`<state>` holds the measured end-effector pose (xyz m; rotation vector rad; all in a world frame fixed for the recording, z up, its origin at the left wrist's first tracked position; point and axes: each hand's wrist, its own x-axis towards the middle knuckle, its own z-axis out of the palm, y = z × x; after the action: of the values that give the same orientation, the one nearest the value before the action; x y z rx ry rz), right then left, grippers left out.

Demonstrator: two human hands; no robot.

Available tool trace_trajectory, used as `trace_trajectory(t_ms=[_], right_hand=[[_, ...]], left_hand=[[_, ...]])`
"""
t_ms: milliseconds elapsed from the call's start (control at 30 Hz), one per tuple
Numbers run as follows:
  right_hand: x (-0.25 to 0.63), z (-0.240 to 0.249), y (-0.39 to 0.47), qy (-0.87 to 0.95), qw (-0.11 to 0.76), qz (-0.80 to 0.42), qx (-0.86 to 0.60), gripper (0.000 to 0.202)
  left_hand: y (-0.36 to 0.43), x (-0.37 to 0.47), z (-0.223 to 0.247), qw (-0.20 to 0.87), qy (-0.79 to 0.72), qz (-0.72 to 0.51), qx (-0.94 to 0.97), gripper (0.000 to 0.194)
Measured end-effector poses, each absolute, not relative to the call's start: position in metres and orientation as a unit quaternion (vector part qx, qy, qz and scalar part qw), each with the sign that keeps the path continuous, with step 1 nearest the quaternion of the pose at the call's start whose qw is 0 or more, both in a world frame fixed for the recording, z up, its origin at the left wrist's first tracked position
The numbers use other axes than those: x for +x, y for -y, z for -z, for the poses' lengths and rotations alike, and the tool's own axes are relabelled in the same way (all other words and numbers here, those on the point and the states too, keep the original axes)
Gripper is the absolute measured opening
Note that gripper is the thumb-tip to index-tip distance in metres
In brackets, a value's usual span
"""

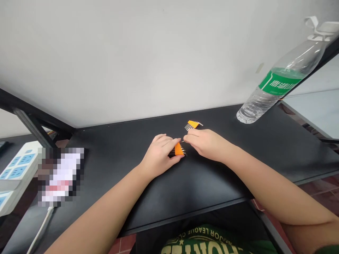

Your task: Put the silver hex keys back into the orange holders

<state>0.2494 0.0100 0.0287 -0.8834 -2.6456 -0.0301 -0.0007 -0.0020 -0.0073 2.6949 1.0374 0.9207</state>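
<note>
My left hand is closed around an orange hex key holder, with several dark key ends sticking out on its right side. At the holder's upper edge, my right hand pinches a thin metal hex key; whether the key still sits in the holder I cannot tell. Just beyond my right fingers, a second orange hex key holder lies on the black table, with several metal keys pointing toward me and to the left.
A tall water bottle with a green label stands at the back right. On the left lie a blurred-out phone with a white cable and a white power strip. A pale wall rises behind the table.
</note>
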Motion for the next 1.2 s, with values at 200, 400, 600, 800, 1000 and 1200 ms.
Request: trace_trajectory(t_ms=[200, 400, 600, 800, 1000, 1200], right_hand=[[0.2534, -0.0325, -0.0113, 0.915, 0.229, -0.054, -0.328, 0.023], [0.2522, -0.0319, -0.0112, 0.919, 0.236, -0.07, -0.308, 0.023], [0.2517, -0.0297, -0.0118, 0.921, 0.23, -0.054, -0.31, 0.025], [0.249, -0.0289, -0.0097, 0.925, 0.235, -0.041, -0.295, 0.026], [0.2493, -0.0306, -0.0094, 0.92, 0.262, -0.077, -0.281, 0.025], [0.2497, -0.0329, -0.009, 0.916, 0.269, -0.128, -0.269, 0.024]], left_hand=[[-0.0029, -0.0045, 0.0125, 0.05, -0.364, -0.338, 0.867, 0.048], [-0.0031, -0.0047, 0.0137, 0.073, -0.359, -0.343, 0.865, 0.047], [-0.0021, -0.0041, 0.01, 0.085, -0.362, -0.337, 0.865, 0.047], [-0.0006, -0.0032, 0.0064, 0.092, -0.365, -0.332, 0.865, 0.046], [-0.0011, -0.0041, 0.0072, 0.087, -0.368, -0.339, 0.861, 0.048], [-0.0018, -0.0042, 0.007, 0.085, -0.375, -0.339, 0.859, 0.047]])
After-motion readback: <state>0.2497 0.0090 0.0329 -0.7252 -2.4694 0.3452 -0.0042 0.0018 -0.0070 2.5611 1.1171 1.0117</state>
